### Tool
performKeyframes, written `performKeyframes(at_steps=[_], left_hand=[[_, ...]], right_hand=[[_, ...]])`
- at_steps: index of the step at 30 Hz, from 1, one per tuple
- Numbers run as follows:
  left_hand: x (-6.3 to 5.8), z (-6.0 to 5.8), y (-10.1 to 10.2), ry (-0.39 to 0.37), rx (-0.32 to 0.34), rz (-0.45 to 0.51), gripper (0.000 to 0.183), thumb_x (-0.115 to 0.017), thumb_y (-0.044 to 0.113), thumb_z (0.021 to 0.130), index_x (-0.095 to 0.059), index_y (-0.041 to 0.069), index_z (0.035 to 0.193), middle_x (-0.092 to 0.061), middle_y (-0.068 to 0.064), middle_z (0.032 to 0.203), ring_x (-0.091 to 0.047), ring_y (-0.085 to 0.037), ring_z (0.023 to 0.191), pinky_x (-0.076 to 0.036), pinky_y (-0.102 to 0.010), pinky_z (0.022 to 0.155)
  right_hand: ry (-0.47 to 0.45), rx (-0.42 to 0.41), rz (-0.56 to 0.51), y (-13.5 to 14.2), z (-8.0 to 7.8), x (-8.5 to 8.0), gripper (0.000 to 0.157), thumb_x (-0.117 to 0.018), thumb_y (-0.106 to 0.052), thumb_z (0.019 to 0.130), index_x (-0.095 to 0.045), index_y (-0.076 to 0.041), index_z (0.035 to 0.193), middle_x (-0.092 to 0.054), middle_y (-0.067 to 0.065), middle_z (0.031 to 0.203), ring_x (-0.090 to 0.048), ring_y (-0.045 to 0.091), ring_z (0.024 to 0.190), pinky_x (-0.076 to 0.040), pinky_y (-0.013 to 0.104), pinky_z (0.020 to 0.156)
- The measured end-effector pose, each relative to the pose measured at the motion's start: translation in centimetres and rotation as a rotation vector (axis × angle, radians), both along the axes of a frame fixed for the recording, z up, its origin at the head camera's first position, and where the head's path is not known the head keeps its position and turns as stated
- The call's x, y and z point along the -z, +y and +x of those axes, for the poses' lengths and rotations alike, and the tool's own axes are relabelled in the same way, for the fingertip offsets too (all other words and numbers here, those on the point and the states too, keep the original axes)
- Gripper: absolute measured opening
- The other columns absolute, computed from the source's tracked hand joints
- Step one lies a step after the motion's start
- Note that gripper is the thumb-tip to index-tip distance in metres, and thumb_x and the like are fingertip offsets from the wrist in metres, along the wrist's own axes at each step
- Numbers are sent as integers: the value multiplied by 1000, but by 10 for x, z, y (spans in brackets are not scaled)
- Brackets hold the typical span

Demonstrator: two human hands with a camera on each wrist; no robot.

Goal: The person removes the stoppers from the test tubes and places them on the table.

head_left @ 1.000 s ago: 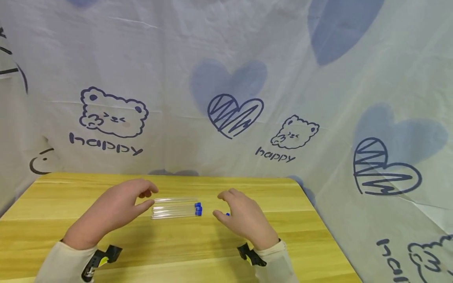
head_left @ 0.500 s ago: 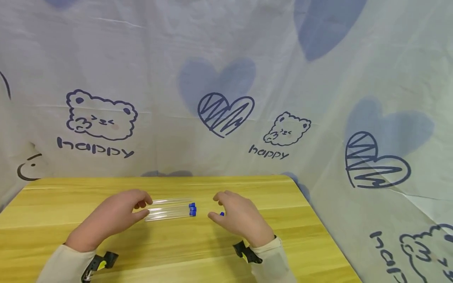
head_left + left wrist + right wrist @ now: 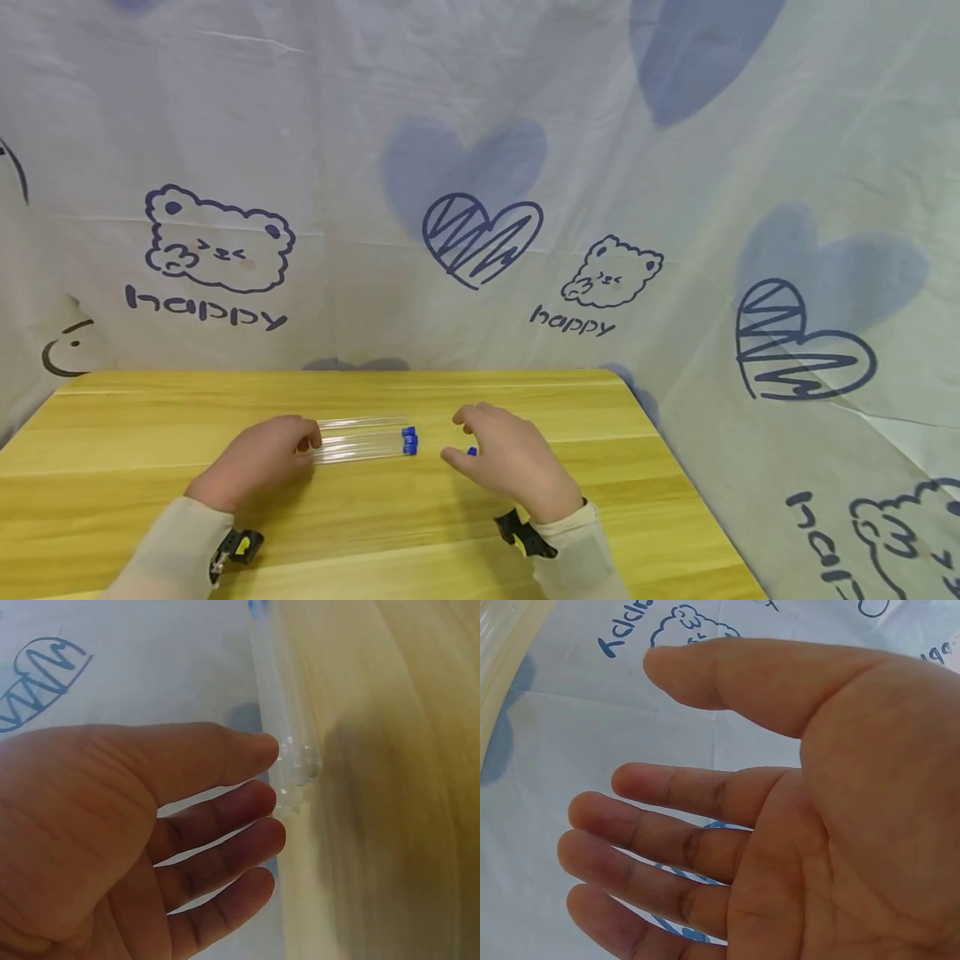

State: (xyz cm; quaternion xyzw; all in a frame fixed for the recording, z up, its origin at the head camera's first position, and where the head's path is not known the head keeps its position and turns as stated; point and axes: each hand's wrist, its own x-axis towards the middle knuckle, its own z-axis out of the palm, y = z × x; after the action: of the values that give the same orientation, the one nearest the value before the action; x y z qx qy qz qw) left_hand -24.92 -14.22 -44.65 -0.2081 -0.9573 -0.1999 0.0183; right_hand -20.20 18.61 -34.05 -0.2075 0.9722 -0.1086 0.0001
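Several clear tubes with blue caps lie side by side across the wooden table, caps to the right. The rearmost clear tube shows no cap at its right end. At the rounded left ends is my left hand, thumb and fingers bent and close to the tubes; whether they touch is unclear. To the right of the caps hovers my right hand, its fingers spread from the thumb and holding nothing. A small blue cap shows just behind its thumb, partly hidden.
The yellow wood-grain table has its back edge against a white cloth printed with hearts and bears. More of that cloth hangs on the right side. Black straps with small devices sit on both wrists.
My left hand has lowered and come closer to the tubes' left ends, its thumb and fingers drawing nearer together. The right hand stays almost in place. The head view has shifted slightly.
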Motion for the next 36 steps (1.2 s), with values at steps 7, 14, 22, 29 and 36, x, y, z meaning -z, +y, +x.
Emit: performKeyframes(at_steps=[7,14,22,29,36], left_hand=[[4,-2,0,17,-21,-2,10,-73,7,89,-73,10,98,-70,2,90,-61,-15,80,-56,-42,76],[7,-4,0,18,-20,3,6,-74,8,89,-72,12,93,-68,4,88,-59,-13,78,-55,-41,75],[10,-5,-1,22,-12,17,3,-74,9,89,-72,11,88,-67,5,86,-58,-11,77,-55,-40,73],[13,-5,-1,30,-7,7,8,-70,7,90,-73,14,88,-66,6,86,-56,-10,76,-54,-39,73],[13,-6,0,13,-5,15,4,-76,9,87,-73,11,89,-67,5,87,-57,-11,77,-54,-40,73]], right_hand=[[19,-6,2,-1,0,-1,43,-71,-44,98,-68,-13,126,-73,2,116,-69,17,100,-57,38,83],[80,-13,-23,-1,-1,-1,37,-71,-42,97,-71,-14,121,-74,0,109,-69,14,92,-57,35,77],[76,-8,-43,1,-1,-2,35,-73,-40,97,-71,-15,121,-74,-1,107,-69,13,90,-57,34,74],[62,-5,-43,1,-2,-2,35,-73,-40,97,-71,-15,121,-73,-2,106,-68,13,90,-56,33,74],[59,-8,-42,2,-3,-1,35,-73,-41,97,-71,-15,121,-73,-2,106,-68,13,90,-56,33,75]])
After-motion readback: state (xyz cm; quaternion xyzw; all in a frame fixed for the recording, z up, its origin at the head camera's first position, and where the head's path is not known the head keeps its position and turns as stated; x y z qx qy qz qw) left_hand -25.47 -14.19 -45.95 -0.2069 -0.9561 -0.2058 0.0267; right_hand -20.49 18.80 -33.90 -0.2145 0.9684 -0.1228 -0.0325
